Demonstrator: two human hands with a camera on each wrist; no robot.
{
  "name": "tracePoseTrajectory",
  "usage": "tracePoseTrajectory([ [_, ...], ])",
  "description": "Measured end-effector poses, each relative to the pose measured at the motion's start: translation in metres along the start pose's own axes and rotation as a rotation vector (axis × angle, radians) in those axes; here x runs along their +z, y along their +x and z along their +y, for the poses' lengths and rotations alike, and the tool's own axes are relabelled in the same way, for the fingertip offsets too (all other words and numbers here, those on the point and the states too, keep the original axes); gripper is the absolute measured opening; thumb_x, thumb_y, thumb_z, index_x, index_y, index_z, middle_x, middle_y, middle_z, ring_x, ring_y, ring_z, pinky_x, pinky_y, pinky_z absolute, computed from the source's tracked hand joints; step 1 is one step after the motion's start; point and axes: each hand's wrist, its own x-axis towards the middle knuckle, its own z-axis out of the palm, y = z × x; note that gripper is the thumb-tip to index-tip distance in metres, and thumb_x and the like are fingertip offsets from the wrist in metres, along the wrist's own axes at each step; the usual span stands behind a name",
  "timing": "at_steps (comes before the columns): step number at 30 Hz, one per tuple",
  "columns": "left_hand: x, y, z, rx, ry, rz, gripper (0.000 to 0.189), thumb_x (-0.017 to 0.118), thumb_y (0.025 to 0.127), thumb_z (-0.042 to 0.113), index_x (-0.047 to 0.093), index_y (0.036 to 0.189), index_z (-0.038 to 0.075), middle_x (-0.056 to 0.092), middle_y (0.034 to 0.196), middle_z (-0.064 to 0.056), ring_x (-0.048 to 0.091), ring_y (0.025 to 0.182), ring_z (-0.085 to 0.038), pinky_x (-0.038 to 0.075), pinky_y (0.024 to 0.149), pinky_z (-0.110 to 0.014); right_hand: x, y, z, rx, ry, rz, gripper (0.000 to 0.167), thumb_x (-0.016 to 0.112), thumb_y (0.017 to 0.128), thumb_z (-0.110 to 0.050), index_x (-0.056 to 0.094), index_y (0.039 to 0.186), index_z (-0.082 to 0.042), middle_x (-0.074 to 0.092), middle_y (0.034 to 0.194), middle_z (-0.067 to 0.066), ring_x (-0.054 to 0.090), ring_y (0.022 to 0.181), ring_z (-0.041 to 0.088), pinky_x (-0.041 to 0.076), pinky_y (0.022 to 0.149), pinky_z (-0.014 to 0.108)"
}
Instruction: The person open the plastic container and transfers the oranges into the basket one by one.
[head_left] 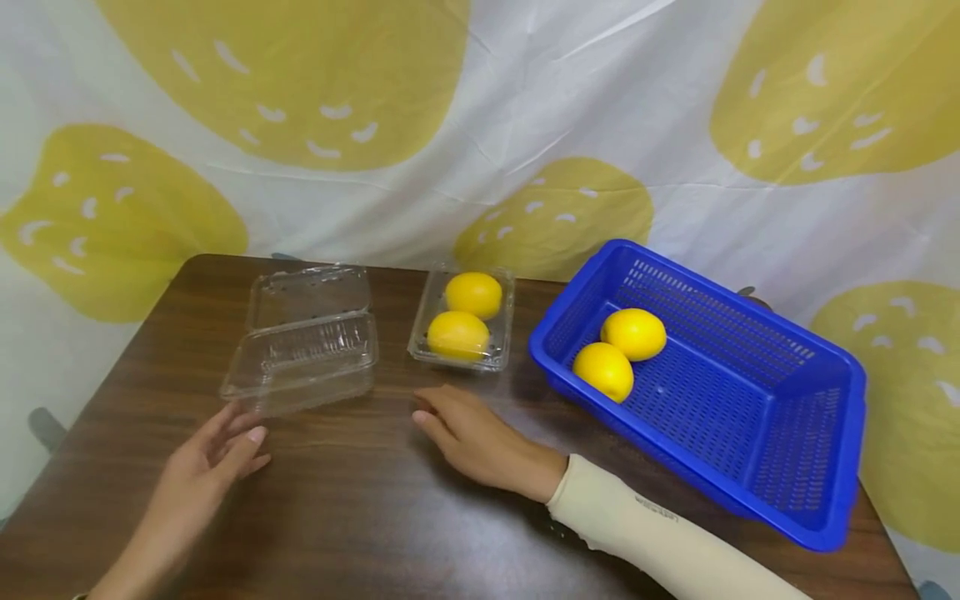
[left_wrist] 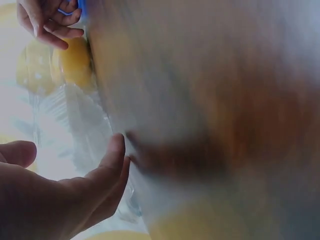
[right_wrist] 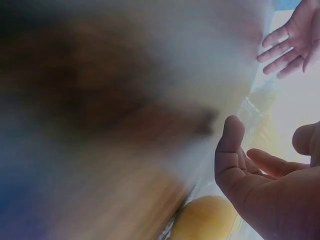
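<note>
A clear plastic clamshell box [head_left: 300, 354] lies with its lid raised back at the left of the table. My left hand [head_left: 213, 467] is at its near left corner, fingers relaxed and holding nothing; whether the fingertips touch the box I cannot tell. Right of it, a second clear clamshell box [head_left: 495, 358] contains two lemons, a far one [head_left: 474, 294] and a near one [head_left: 457, 333]. Just in front of that box is my right hand [head_left: 480, 437], with loosely bent fingers [right_wrist: 231, 135] and nothing in them.
At the right stands a blue perforated plastic basket [head_left: 813, 442], set at a slant. Two lemons, one farther back [head_left: 633, 333] and one nearer [head_left: 603, 372], lie in its left end. A lemon-print cloth [head_left: 405, 200] hangs behind the dark wooden table [head_left: 360, 517].
</note>
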Motion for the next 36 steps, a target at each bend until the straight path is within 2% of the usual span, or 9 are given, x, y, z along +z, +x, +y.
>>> tracePoseTrajectory([
  [6,0.012,-0.003,0.0,-0.025,-0.013,-0.009,0.074,0.056,0.117,0.017,0.014,0.168,-0.015,0.05,0.154,-0.042,0.066,0.109,0.01,0.063,0.089,-0.021,-0.006,-0.016,0.005,0.004,-0.001,0.017,0.038,0.057,0.116,-0.019,0.064,0.147,0.001,0.074,0.121,0.01,0.069,0.109,0.021,0.061,0.098,0.042],
  [11,0.019,-0.006,0.003,-0.071,0.0,-0.035,0.074,0.055,0.117,0.019,0.015,0.167,-0.017,0.055,0.15,-0.041,0.068,0.106,0.005,0.063,0.09,-0.021,-0.011,-0.024,0.007,0.006,0.022,0.027,0.04,0.057,0.116,-0.021,0.063,0.148,0.002,0.074,0.12,0.009,0.068,0.102,0.017,0.061,0.092,0.038],
  [17,0.032,-0.009,0.006,-0.086,-0.011,-0.067,0.059,0.055,0.116,0.01,0.031,0.159,-0.022,0.065,0.14,-0.037,0.071,0.102,-0.004,0.065,0.088,-0.024,-0.018,-0.036,0.011,0.023,0.059,0.059,0.039,0.058,0.116,-0.02,0.065,0.147,0.002,0.075,0.122,0.01,0.068,0.101,0.016,0.061,0.09,0.035],
  [23,0.053,-0.009,0.015,-0.027,0.018,-0.117,0.047,0.061,0.113,0.011,0.052,0.149,-0.017,0.072,0.133,-0.029,0.074,0.104,-0.013,0.065,0.088,-0.026,-0.026,-0.047,0.016,0.072,0.061,0.134,0.037,0.063,0.112,-0.017,0.067,0.143,0.004,0.075,0.116,0.01,0.068,0.093,0.015,0.061,0.082,0.03],
  [27,0.067,-0.006,0.024,0.022,0.059,-0.135,0.049,0.065,0.112,0.015,0.055,0.151,-0.012,0.074,0.135,-0.024,0.076,0.11,-0.022,0.064,0.091,-0.025,-0.032,-0.052,0.016,0.134,0.058,0.198,0.04,0.068,0.108,-0.013,0.064,0.143,0.007,0.076,0.12,0.014,0.071,0.093,0.016,0.063,0.08,0.031],
  [31,0.079,-0.001,0.031,0.07,0.116,-0.138,0.049,0.067,0.11,0.015,0.057,0.152,-0.008,0.076,0.135,-0.018,0.076,0.113,-0.024,0.061,0.096,-0.025,-0.034,-0.057,0.016,0.197,0.047,0.24,0.046,0.071,0.106,-0.012,0.061,0.147,0.007,0.075,0.121,0.015,0.069,0.09,0.016,0.061,0.076,0.03],
  [34,0.085,0.003,0.035,0.107,0.167,-0.141,0.049,0.068,0.109,0.015,0.058,0.152,-0.006,0.077,0.134,-0.014,0.075,0.117,-0.025,0.059,0.103,-0.031,-0.034,-0.06,0.018,0.232,0.047,0.257,0.05,0.072,0.106,-0.014,0.058,0.15,0.006,0.073,0.124,0.016,0.068,0.089,0.015,0.06,0.075,0.028],
  [36,0.088,0.006,0.037,0.121,0.19,-0.143,0.049,0.068,0.109,0.017,0.059,0.152,-0.005,0.077,0.134,-0.013,0.074,0.121,-0.026,0.058,0.108,-0.039,-0.034,-0.062,0.019,0.244,0.056,0.263,0.053,0.073,0.105,-0.014,0.056,0.152,0.006,0.072,0.127,0.017,0.068,0.09,0.014,0.06,0.075,0.028],
])
